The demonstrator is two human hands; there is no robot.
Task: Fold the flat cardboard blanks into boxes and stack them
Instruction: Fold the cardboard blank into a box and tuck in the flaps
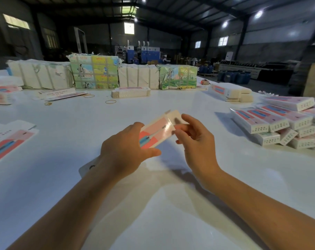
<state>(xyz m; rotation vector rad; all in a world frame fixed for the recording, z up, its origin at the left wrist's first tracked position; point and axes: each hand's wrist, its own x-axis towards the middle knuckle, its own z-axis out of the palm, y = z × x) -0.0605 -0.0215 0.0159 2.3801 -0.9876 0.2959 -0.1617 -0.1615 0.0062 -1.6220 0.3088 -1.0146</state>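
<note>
Head view looks down my two bare forearms to a broad white table (pixel 162 204), and the stretch nearest me shows only shadow and glare. My left hand (pixel 125 147) reaches in from the left, its thumb curled under the near edge and its fingers over the far edge of a pink and white cardboard blank (pixel 157 131), which I hold tilted above the table at mid-frame. My right hand (pixel 194 139) comes in from the right and pinches the blank's right end between thumb and bent fingers, its other fingers loosely curled. Another flat blank (pixel 8 141) lies at the table's left edge, well apart from my hands. To the right, a heap of folded boxes (pixel 283 125) is stacked near the right edge, some upright, some tilted. Beyond my hands lies more bare white tabletop, then rubber bands (pixel 110 101) lie loose, and just past them sits a low stack of flat blanks (pixel 131 92). Along the far edge stands a row of strapped bundles (pixel 94 72), white ones and printed ones, touching side by side. Behind them the dim hall holds blue machines (pixel 144 53).
</note>
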